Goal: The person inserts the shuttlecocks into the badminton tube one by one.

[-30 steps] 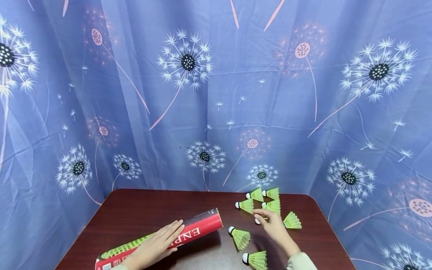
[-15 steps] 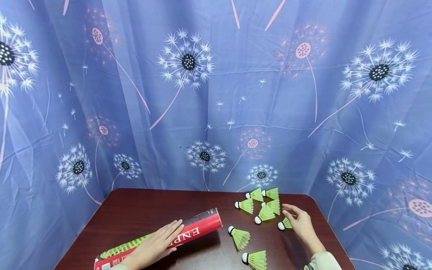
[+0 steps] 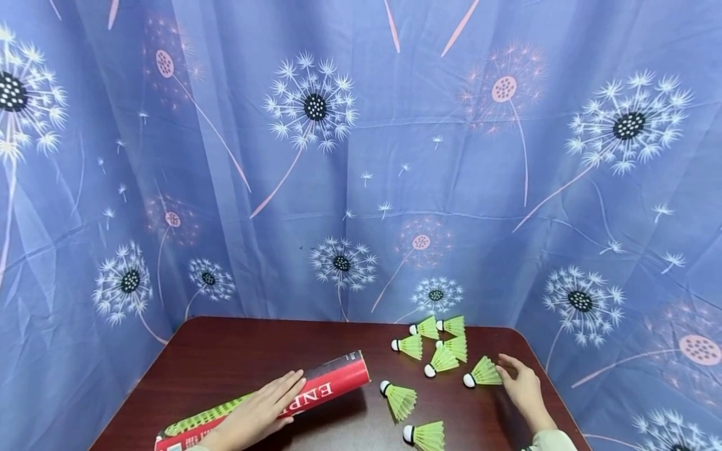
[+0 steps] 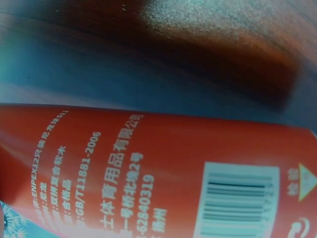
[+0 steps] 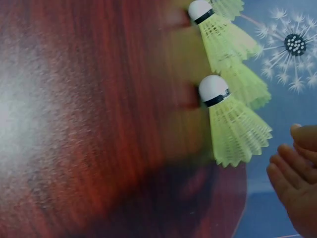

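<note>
Shuttlecock beside right hand (fingers loosely bent, empty): looks best pinched gently, left hand (fingers nearly together) steadying tube.

Yellow-green shuttlecocks with black-banded white tips; red tube, white lettering; reddish-brown bench; blue curtain, white-and-pink dandelion print; sleeve, barely seen, perhaps cream.

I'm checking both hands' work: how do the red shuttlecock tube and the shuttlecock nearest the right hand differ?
The shuttlecock tube is a long cylinder; the nearest shuttlecock is far smaller, with a flared skirt. The tube is largely red with lettering; the shuttlecock has a white tip. The left hand lies on the tube; the right hand is beside the shuttlecock, not gripping it. Both show yellow-green.
</note>
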Motion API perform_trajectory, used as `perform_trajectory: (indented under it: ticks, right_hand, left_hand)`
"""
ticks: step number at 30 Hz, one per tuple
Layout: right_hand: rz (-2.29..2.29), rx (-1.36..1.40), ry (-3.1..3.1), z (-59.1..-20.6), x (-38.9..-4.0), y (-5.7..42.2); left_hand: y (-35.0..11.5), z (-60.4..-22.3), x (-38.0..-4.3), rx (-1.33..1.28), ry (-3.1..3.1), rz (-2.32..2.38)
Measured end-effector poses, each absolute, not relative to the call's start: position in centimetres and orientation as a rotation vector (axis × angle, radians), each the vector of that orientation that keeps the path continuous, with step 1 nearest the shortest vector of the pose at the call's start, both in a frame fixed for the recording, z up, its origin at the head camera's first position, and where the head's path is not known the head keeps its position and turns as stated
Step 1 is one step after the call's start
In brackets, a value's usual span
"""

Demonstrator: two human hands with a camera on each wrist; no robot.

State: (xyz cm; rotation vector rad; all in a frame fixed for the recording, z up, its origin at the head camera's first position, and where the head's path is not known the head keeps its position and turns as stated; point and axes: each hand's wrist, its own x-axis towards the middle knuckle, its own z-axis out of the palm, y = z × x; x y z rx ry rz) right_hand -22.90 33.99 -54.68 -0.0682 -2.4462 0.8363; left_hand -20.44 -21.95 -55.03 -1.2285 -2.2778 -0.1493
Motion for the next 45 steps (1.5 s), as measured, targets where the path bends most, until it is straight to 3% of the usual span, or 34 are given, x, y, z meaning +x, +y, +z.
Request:
perform_trajectory:
  ticks: [21,45]
  right_hand:
    - [0.890,-0.251,-2.511,-56.8,-22.3,33.8]
    - [0.788,-0.165,-2.417,-56.7,-21.1,34.1]
  left_hand:
    - [-21.9,-54.9,-20.4,-1.244,-2.271,-0.155]
    - [-22.1,-54.9,-20.4,-1.262,-2.237,-0.172]
